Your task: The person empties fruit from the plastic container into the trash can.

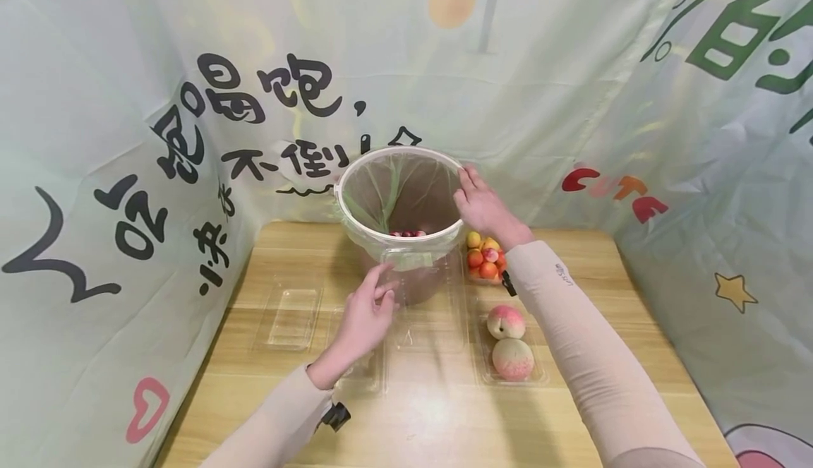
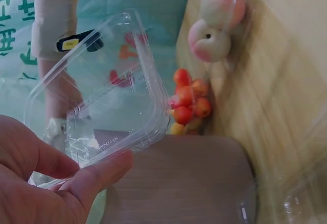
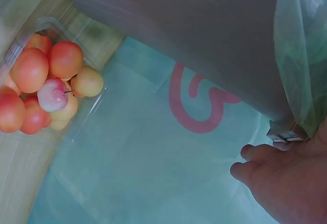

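Observation:
A brown trash bin with a white rim and a thin green liner stands at the table's back; several dark red fruits show inside it. My right hand grips the bin's right rim, with its fingers by the handle joint in the right wrist view. My left hand is in front of the bin. Between thumb and fingers it pinches the edge of a clear plastic fruit box, which is tilted up and holds nothing.
Right of the bin sits a clear box of small orange and yellow fruits. Two peaches lie in a clear tray nearer me. Another clear tray is on the left, and one lies partly under my left arm. Printed cloth walls enclose the table.

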Motion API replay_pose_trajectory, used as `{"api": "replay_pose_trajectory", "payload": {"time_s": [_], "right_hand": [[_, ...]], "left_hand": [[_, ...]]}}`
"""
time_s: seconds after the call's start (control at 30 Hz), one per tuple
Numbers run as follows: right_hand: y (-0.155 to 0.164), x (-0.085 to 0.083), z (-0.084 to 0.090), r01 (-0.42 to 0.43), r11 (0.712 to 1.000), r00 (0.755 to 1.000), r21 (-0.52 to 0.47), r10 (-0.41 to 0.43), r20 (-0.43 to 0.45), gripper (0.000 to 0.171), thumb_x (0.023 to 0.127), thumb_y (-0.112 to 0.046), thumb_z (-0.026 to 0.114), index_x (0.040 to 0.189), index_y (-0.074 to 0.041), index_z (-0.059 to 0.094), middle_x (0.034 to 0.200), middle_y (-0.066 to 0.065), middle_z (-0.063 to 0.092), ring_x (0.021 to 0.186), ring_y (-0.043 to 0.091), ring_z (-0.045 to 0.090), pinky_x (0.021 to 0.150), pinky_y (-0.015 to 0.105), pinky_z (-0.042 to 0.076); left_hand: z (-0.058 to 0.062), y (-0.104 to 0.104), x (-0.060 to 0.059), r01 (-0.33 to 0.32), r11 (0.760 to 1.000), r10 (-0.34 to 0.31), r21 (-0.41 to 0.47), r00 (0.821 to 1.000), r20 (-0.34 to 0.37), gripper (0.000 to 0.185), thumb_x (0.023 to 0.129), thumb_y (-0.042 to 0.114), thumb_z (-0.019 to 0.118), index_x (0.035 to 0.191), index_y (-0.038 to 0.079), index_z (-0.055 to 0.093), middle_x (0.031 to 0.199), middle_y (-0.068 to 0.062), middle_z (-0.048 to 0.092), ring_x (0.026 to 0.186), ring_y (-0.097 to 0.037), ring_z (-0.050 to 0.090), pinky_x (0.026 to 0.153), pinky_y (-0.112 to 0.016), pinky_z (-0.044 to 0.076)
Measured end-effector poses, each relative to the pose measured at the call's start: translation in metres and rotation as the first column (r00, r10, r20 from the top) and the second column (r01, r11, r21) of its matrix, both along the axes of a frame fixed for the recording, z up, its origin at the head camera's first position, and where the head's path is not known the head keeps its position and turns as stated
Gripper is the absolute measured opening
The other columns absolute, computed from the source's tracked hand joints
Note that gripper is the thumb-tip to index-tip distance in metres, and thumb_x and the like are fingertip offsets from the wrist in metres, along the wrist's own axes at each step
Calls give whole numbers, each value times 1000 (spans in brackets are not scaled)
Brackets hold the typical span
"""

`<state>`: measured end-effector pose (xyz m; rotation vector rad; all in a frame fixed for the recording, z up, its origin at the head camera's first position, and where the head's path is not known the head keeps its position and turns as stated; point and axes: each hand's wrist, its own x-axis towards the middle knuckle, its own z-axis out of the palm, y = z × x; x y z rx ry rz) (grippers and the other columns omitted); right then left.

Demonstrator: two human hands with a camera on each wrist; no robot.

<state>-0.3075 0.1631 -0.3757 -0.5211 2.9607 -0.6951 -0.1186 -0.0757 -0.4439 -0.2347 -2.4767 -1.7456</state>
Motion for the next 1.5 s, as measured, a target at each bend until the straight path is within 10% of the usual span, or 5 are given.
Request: {"api": "replay_pose_trajectory", "payload": {"time_s": [0.33,0.73,1.17,1.3,1.5], "right_hand": [[-1,-2,2,-8,1000,1000,9,8,-1,68,110,-36,19,169,-4,8,178,17,-1,164,42,9,134,55,14],[-1,-3,-1,-10,1000,1000,20,10,-10,68,110,-35,19,169,-2,9,178,19,2,164,42,11,134,54,15],[-2,-1,1,-6,1000,1000,17,7,-10,68,110,-36,19,169,-3,10,178,20,3,164,42,11,134,53,15],[-2,0,2,-7,1000,1000,15,7,-12,68,110,-36,20,169,-3,10,178,20,3,163,43,12,134,54,16],[-1,-1,1,-8,1000,1000,17,8,-15,68,110,-36,18,169,-4,11,178,20,3,161,47,16,133,59,16]], "left_hand": [[-27,5,2,18,1000,-17,-11,996,89,52,98,-7,54,150,-2,48,131,-35,67,47,-3,46,39,-16,39],[-79,10,5,74,995,-53,-68,961,272,55,98,-9,52,151,-14,38,87,-25,71,51,-9,54,45,-19,48],[-97,23,8,108,981,-52,-159,947,317,55,97,-7,56,147,-19,37,63,0,53,46,-10,52,41,-22,46],[-102,24,6,106,971,-40,-213,955,292,59,96,-6,59,150,-17,39,71,-13,63,51,-20,61,48,-34,56],[-108,28,4,90,948,-12,-307,969,246,64,94,-4,65,152,-14,41,132,-39,64,105,-47,72,101,-57,58]]}}
